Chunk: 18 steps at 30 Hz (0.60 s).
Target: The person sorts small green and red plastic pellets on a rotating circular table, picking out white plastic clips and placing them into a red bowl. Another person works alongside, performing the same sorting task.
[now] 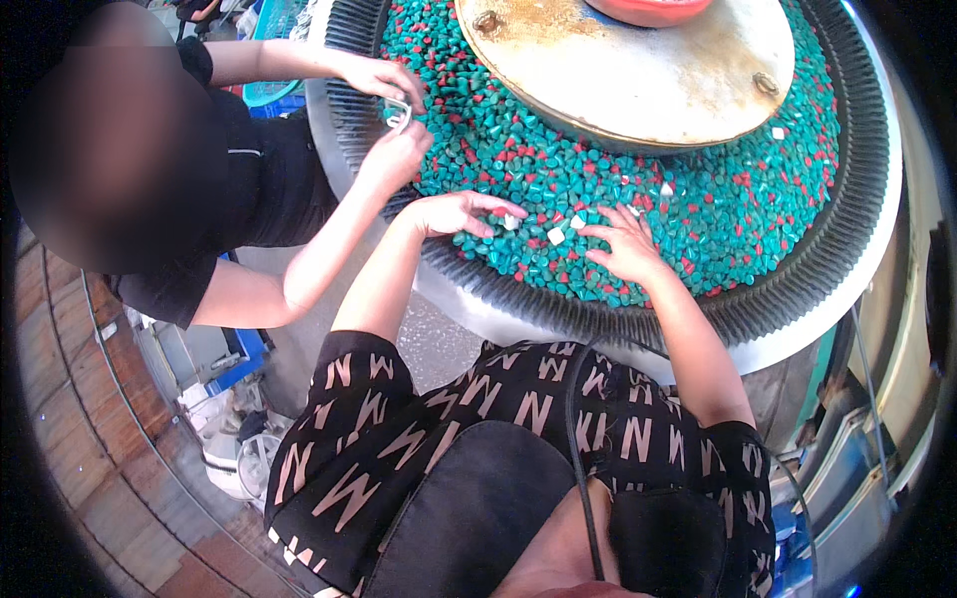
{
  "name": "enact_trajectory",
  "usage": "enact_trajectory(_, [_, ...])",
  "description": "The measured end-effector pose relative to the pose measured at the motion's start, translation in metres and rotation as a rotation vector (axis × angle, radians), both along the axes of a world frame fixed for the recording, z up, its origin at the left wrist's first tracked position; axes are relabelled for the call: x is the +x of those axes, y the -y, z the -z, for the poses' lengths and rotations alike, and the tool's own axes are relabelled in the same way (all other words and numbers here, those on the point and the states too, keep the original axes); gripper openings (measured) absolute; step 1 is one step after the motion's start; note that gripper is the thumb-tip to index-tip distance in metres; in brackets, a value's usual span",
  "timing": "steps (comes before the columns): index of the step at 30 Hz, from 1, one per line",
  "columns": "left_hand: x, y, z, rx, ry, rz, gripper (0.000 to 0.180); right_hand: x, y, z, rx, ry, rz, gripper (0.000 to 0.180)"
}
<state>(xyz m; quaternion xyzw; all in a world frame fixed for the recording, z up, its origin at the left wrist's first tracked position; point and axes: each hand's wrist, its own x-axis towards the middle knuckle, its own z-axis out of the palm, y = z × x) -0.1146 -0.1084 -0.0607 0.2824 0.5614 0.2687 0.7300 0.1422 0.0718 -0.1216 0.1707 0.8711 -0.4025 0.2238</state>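
Observation:
Green and red tumbling media (538,184) fill a large round bowl in front of me. My left hand (454,213) reaches in from the left with thumb and index finger apart, close beside a small white piece (511,221). I cannot tell whether a fingertip touches it. My right hand (628,247) rests on the media with its fingers spread. Just left of its fingertips lie a squarish white piece (556,236) and another white piece (578,222). Neither hand visibly holds anything.
A black ribbed wall (558,317) and pale metal rim (478,317) ring the bowl. At its centre sits a stained round cover (638,85) carrying a red basin (653,10). On the left, a co-worker's hands (397,149) hold a white bent part (398,115).

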Motion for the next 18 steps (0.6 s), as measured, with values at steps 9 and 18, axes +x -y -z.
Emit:
enact_trajectory(9, [0.099, -0.004, 0.025, 0.234, -0.872, 0.405, 0.068, 0.004, 0.032, -0.092, -0.027, -0.134, 0.348, 0.033])
enact_trajectory(18, [-0.243, -0.175, -0.116, 1.104, -1.014, 0.242, 0.029, -0.052, 0.156, -0.116, 0.082, -0.574, 0.752, 0.031])
